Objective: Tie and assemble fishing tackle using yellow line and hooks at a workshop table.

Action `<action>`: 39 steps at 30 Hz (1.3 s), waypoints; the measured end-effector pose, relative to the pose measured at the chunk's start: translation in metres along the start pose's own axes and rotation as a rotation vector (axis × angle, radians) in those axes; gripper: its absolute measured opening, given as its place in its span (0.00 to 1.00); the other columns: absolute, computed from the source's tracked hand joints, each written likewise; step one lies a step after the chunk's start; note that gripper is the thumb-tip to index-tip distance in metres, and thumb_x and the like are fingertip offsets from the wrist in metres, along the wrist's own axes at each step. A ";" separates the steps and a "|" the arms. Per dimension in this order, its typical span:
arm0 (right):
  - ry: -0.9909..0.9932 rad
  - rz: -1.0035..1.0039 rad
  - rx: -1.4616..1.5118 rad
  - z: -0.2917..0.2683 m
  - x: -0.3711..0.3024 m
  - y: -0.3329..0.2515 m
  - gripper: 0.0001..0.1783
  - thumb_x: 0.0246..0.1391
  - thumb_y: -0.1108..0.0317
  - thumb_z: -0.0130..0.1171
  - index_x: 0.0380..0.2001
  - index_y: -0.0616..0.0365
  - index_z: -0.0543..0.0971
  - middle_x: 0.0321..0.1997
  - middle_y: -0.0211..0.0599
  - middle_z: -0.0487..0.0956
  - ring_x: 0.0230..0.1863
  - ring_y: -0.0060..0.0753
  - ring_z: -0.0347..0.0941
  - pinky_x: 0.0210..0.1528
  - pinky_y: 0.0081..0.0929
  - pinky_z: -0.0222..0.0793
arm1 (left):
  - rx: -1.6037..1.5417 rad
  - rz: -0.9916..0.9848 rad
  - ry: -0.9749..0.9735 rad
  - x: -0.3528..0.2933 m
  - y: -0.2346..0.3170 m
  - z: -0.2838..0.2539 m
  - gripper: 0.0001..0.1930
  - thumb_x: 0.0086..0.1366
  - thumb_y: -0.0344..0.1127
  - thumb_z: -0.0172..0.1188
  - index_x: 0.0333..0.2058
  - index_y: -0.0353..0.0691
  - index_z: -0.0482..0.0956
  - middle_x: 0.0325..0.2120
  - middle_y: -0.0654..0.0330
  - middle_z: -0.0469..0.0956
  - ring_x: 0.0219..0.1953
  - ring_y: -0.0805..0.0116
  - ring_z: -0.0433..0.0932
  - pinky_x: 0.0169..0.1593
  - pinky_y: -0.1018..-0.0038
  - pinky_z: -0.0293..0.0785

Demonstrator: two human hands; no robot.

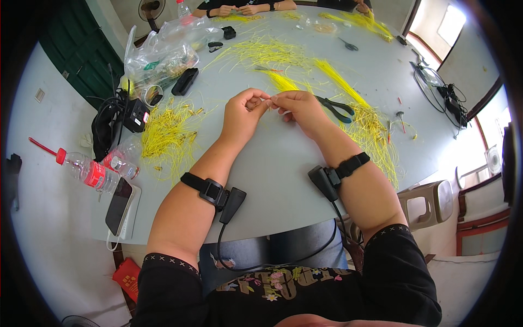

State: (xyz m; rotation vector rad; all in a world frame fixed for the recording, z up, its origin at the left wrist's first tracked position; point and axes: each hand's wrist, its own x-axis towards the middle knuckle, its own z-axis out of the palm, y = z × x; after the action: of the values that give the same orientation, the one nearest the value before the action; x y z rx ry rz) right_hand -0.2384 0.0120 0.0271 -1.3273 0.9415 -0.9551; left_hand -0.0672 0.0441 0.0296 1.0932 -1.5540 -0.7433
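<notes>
Over the middle of the grey table, my left hand (pixel 244 113) and my right hand (pixel 301 110) meet at the fingertips. Both are closed in a pinch; whatever lies between the fingers is too small to name. Just beyond them lies a bundle of yellow strands (pixel 282 82). Dark-handled pliers (pixel 339 109) rest right of my right hand. A long yellow bundle (pixel 343 82) runs behind the pliers into a loose tangle of yellow strands (pixel 373 144) beside my right forearm. Left of my left hand is a pile of yellow strands with small brownish ends (pixel 169 133).
Along the left stand plastic bags (pixel 163 54), a black case (pixel 185 82), a bottle with a red label (pixel 90 170) and a phone (pixel 119 204). Black cables (pixel 449 98) lie at the right edge, scissors (pixel 348 45) farther back. Other people's hands (pixel 237 10) work at the far side.
</notes>
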 end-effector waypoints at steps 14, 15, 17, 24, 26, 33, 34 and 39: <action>-0.073 0.067 0.097 -0.002 0.001 0.005 0.10 0.53 0.66 0.60 0.37 0.58 0.81 0.34 0.28 0.78 0.35 0.19 0.70 0.36 0.18 0.66 | 0.027 0.011 0.063 0.002 -0.008 0.000 0.06 0.57 0.31 0.65 0.33 0.38 0.81 0.24 0.69 0.76 0.22 0.84 0.65 0.28 0.84 0.63; -0.081 0.073 0.095 -0.002 0.001 0.004 0.10 0.53 0.67 0.60 0.38 0.59 0.81 0.35 0.28 0.78 0.36 0.20 0.70 0.37 0.19 0.66 | 0.028 0.011 0.063 0.002 -0.008 0.000 0.06 0.57 0.31 0.65 0.33 0.38 0.81 0.24 0.69 0.76 0.22 0.84 0.65 0.28 0.84 0.63; -0.085 0.071 0.095 -0.001 0.000 0.003 0.11 0.54 0.66 0.60 0.38 0.59 0.81 0.34 0.28 0.77 0.36 0.20 0.70 0.37 0.19 0.66 | 0.038 0.005 0.062 0.002 -0.007 -0.001 0.06 0.57 0.30 0.65 0.33 0.38 0.81 0.25 0.68 0.77 0.23 0.84 0.66 0.28 0.84 0.63; -0.069 0.079 0.076 0.000 -0.001 -0.001 0.11 0.54 0.66 0.61 0.39 0.59 0.81 0.34 0.28 0.77 0.36 0.20 0.70 0.37 0.20 0.66 | 0.030 0.028 0.071 0.003 -0.009 -0.001 0.05 0.57 0.29 0.65 0.33 0.38 0.81 0.27 0.68 0.77 0.23 0.83 0.66 0.29 0.84 0.64; -0.068 0.085 0.082 -0.001 0.000 0.000 0.11 0.54 0.66 0.60 0.39 0.59 0.80 0.35 0.28 0.77 0.36 0.20 0.71 0.37 0.20 0.66 | 0.032 0.046 0.069 0.003 -0.010 -0.001 0.05 0.57 0.30 0.65 0.32 0.38 0.80 0.27 0.69 0.77 0.23 0.83 0.67 0.30 0.85 0.65; -0.066 0.091 0.118 -0.002 0.001 0.002 0.12 0.54 0.65 0.60 0.39 0.59 0.80 0.36 0.29 0.78 0.36 0.21 0.72 0.38 0.20 0.67 | -0.052 -0.050 0.043 0.002 -0.004 0.000 0.05 0.56 0.29 0.65 0.32 0.36 0.80 0.26 0.65 0.77 0.21 0.82 0.68 0.27 0.82 0.64; -0.066 0.092 0.119 -0.002 0.001 0.002 0.12 0.54 0.65 0.60 0.39 0.59 0.80 0.36 0.29 0.78 0.36 0.21 0.72 0.38 0.20 0.67 | -0.047 -0.070 0.020 0.002 -0.004 -0.001 0.06 0.57 0.30 0.65 0.33 0.36 0.80 0.25 0.66 0.77 0.23 0.83 0.68 0.28 0.83 0.65; -0.056 0.087 0.098 0.000 0.000 0.000 0.12 0.54 0.65 0.60 0.39 0.58 0.80 0.36 0.29 0.78 0.36 0.21 0.72 0.37 0.21 0.67 | -0.057 -0.067 0.006 0.002 -0.006 -0.001 0.07 0.58 0.31 0.64 0.34 0.36 0.80 0.25 0.67 0.78 0.25 0.83 0.70 0.31 0.84 0.67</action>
State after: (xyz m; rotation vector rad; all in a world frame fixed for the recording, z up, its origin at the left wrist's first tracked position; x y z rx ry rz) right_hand -0.2388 0.0123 0.0275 -1.2153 0.8917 -0.8822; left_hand -0.0645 0.0402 0.0257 1.1094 -1.4881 -0.8239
